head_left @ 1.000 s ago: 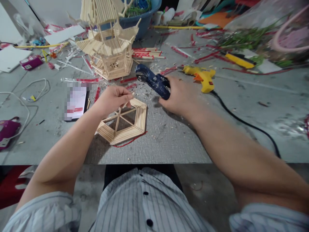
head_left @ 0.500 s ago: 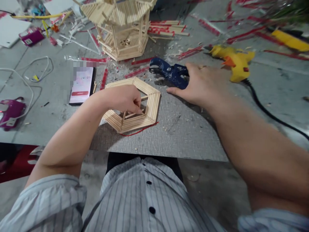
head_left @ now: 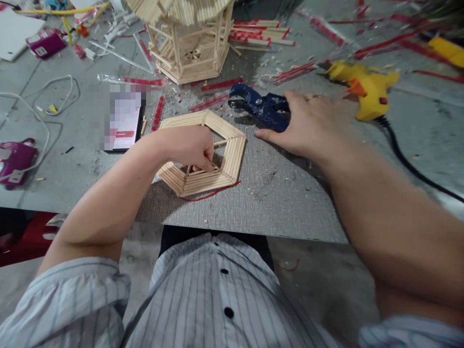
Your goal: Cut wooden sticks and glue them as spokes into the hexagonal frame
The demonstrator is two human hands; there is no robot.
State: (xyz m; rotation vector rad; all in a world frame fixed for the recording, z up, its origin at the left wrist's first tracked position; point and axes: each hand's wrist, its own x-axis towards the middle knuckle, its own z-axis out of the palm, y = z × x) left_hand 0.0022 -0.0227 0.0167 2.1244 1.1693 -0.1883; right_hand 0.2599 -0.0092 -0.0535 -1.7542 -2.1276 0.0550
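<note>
A flat hexagonal frame of wooden sticks [head_left: 232,154] lies on the grey mat [head_left: 275,203] in front of me. My left hand [head_left: 188,147] is over its middle, fingers pinched on a thin stick inside the frame. My right hand [head_left: 311,123] rests on the mat to the right, its fingers lying on the handles of dark blue cutting pliers [head_left: 259,104] that point left.
A tall stick pagoda model [head_left: 188,43] stands behind the frame. A phone [head_left: 125,121] lies left, a yellow glue gun [head_left: 364,84] with black cord [head_left: 409,162] right. Red-wrapped sticks [head_left: 261,36], white cables [head_left: 39,111] and a purple object [head_left: 14,162] litter the table.
My left hand dropped from above the frame's rim into its centre with the stick. My right hand lowered the blue pliers onto the mat. The view tilted down.
</note>
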